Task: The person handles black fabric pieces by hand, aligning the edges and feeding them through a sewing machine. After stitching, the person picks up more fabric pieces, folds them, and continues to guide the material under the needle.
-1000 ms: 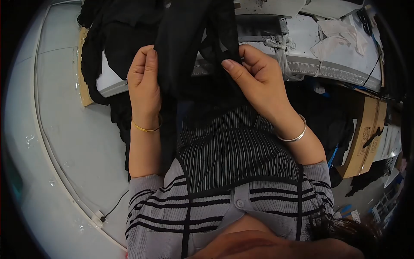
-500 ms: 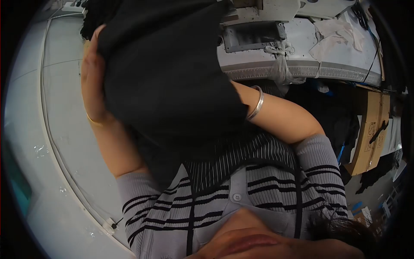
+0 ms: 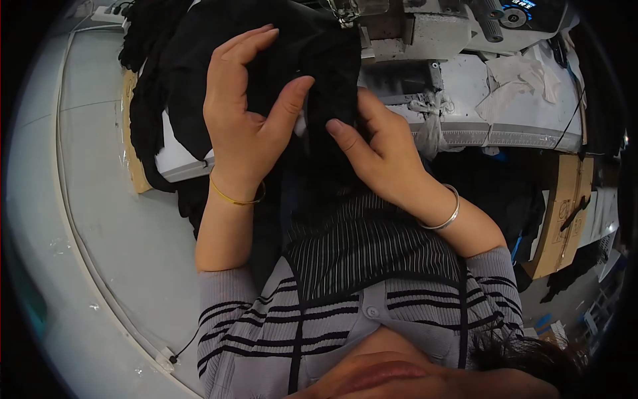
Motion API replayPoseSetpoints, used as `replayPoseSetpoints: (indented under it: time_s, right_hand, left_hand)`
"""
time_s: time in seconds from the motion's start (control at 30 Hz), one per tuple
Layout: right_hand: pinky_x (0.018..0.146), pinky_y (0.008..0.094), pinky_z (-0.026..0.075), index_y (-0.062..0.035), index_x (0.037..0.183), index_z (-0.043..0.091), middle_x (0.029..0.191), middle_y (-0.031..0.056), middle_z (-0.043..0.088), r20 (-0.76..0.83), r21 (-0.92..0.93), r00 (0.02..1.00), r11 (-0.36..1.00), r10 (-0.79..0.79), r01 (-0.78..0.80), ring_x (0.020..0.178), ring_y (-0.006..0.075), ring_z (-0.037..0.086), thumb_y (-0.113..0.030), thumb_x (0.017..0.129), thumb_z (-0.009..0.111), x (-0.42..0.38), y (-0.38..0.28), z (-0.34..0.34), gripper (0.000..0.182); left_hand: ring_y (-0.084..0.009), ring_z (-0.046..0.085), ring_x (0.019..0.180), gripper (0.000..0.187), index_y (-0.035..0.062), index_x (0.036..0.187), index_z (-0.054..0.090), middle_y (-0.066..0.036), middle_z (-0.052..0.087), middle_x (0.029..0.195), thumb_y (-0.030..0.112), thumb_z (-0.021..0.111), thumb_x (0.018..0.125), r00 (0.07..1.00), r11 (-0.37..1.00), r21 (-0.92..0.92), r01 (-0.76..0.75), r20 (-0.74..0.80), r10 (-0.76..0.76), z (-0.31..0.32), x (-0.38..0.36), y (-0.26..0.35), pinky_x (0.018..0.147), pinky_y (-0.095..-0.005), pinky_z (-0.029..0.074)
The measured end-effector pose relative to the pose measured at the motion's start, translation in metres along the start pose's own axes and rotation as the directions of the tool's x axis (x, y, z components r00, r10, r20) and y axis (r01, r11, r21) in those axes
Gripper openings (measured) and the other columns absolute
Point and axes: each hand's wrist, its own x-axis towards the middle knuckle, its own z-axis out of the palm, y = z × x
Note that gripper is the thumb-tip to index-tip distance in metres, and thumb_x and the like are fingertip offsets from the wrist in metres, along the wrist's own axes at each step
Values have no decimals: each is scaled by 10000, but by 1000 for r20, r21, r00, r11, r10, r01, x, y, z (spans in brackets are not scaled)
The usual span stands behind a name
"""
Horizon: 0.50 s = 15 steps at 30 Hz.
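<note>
Black cloth [image 3: 179, 93] lies spread over the white sewing table, its right part beside the machine [image 3: 425, 33]. My left hand [image 3: 249, 110], with a gold bracelet at the wrist, is over the cloth with thumb and fingers apart and nothing between them. Closer to the machine, my right hand [image 3: 382, 143], wearing a silver bangle, has its thumb on top of the cloth's right edge and its fingers partly behind it, pinching the fabric. The needle area is at the top, just above the cloth.
A ruler strip [image 3: 518, 136] runs along the table's front edge, with a plastic bag [image 3: 433, 123] tied near it. Pale scraps [image 3: 518, 80] lie on the tabletop. A control panel [image 3: 515, 16] is at the top right. A cardboard box [image 3: 561, 216] stands below on the right.
The black cloth, held up in front of me before, is now down on the table. My left hand has moved right and opened; my right hand has come into view at the cloth's edge.
</note>
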Motion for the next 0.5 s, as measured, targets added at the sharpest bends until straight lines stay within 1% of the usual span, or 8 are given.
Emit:
replayPoseSetpoints:
  time_s: [0.03, 0.07, 0.13, 0.27, 0.33, 0.4, 0.47, 0.5]
  right_hand:
    - [707, 281, 529, 22, 1337, 538, 985, 63, 707, 64, -5, 995, 997, 75, -75, 823, 89, 646, -137, 1010, 631, 0, -4, -3, 375]
    - [707, 281, 529, 22, 1337, 538, 985, 63, 707, 65, -9, 996, 998, 67, -67, 823, 89, 646, -137, 1010, 631, 0, 1, 0, 375]
    - [549, 300, 441, 8, 1146, 602, 680, 81, 587, -86, 162, 990, 979, -111, 124, 570, 163, 536, -226, 966, 686, 0, 13, 9, 307]
    - [553, 290, 424, 13, 1145, 590, 677, 70, 555, -94, 128, 988, 983, -123, 134, 578, 157, 519, -234, 985, 664, -4, 5, -1, 302]
    - [565, 289, 424, 13, 1120, 589, 688, 67, 557, -118, 158, 993, 987, -10, 29, 598, 151, 522, -199, 1000, 640, -5, 0, -4, 249]
    - [571, 288, 423, 12, 1111, 593, 692, 68, 557, -159, 129, 986, 989, -58, 79, 608, 142, 518, -174, 1000, 632, -4, 6, 2, 221]
    - [578, 288, 422, 6, 1051, 596, 700, 73, 554, -192, 155, 979, 983, -70, 101, 629, 115, 492, -121, 991, 631, -2, 14, 6, 145]
    - [578, 288, 422, 6, 1051, 596, 700, 73, 554, -187, 123, 977, 984, -101, 125, 629, 115, 492, -121, 991, 631, -2, 11, 4, 145]
  left_hand:
    - [-284, 653, 1131, 441, 2, 1172, 659, -146, 682, 1189, 100, 844, 784, 1000, 1000, 5, -2, -4, 2, 1, 1, -1, 956, -338, 521]
    - [-283, 658, 1116, 423, 5, 1161, 663, -140, 684, 1180, 102, 839, 788, 1000, 999, 41, 9, 30, -10, 3, 0, -4, 935, -329, 524]
    - [-281, 662, 1100, 406, 7, 1150, 668, -134, 685, 1171, 103, 833, 792, 998, 997, 80, 17, 63, -22, 6, 1, -8, 914, -321, 527]
    - [-290, 677, 1037, 363, 18, 1112, 683, -131, 687, 1164, 108, 827, 792, 999, 996, 83, -21, 43, 18, 5, 4, -14, 869, -331, 537]
    - [-296, 681, 1021, 345, 20, 1099, 687, -134, 687, 1161, 103, 821, 792, 999, 995, 100, -24, 41, 20, 2, 5, -6, 865, -340, 540]
    - [-313, 679, 1027, 327, 25, 1096, 688, -143, 686, 1156, 92, 804, 797, 999, 996, 90, 11, 40, -15, 5, 10, 11, 852, -339, 542]
    - [-323, 674, 1036, 265, 38, 1075, 689, -138, 684, 1136, 87, 752, 822, 1000, 998, 54, 28, -4, -28, 14, 14, 19, 919, -387, 524]
    - [-322, 672, 1029, 231, 43, 1055, 686, -130, 683, 1120, 87, 729, 832, 998, 991, 118, 63, 8, -65, 17, 13, 21, 955, -426, 504]
